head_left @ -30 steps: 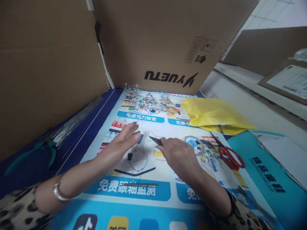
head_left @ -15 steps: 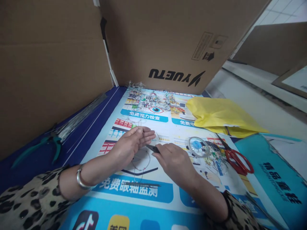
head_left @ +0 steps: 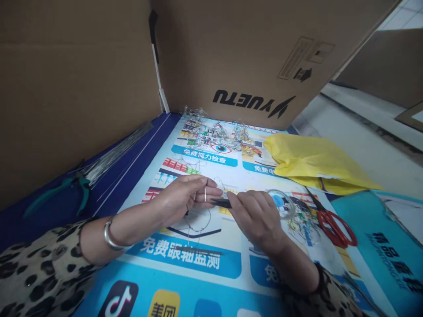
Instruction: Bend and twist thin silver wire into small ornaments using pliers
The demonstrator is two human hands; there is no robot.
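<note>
My left hand (head_left: pixel 185 198) is pinched, thumb against the fingers, with thin wire between them. A short pale strand of this wire (head_left: pixel 205 193) crosses the fingers. Below hangs or lies a thin loop with small beads (head_left: pixel 200 230); I cannot tell whether it joins the held wire. My right hand (head_left: pixel 256 215) wraps around a slim black pointed tool that looks like tweezers (head_left: pixel 220 202). Its tip reaches the fingertips of my left hand. Beneath both hands, a dark narrow tool (head_left: pixel 198 252) lies on the printed sheet (head_left: pixel 155 275).
Teal-handled pliers (head_left: pixel 82 193) and a bundle of straight wires (head_left: pixel 112 154) lie left. Red scissors (head_left: pixel 337 229), a tape roll (head_left: pixel 280 203), a yellow bag (head_left: pixel 317 163) and a teal packet (head_left: pixel 380 246) are right. Tangled beaded wires (head_left: pixel 221 134) lie by the cardboard wall (head_left: pixel 238 57).
My right hand and the black tool have shifted slightly right and turned flatter. A pale strand now shows across the left fingers. The whole view has shifted slightly.
</note>
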